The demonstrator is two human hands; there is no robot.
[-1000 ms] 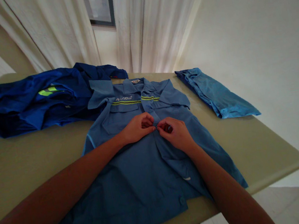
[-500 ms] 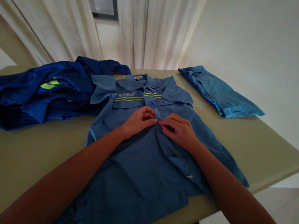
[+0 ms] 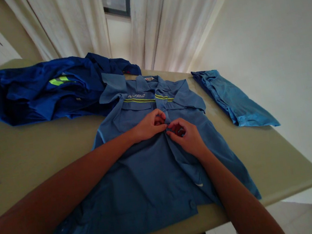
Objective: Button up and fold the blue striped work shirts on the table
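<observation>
A light blue work shirt with a yellow reflective stripe lies flat, front up, on a beige table. My left hand pinches the shirt's front placket at chest height, fingers closed on the cloth. My right hand pinches the other edge of the placket right beside it, fingertips almost touching the left ones. Whatever sits between the fingertips is too small to make out. A button shows near the shirt's lower hem.
A heap of dark blue garments lies at the table's back left. A folded light blue garment lies at the right, near the edge. White curtains and a window stand behind. The table edge runs close at front and right.
Both hands have shifted slightly up the placket toward the collar, still pinching the shirt front. The camera has drifted, so the scene sits a little to the right.
</observation>
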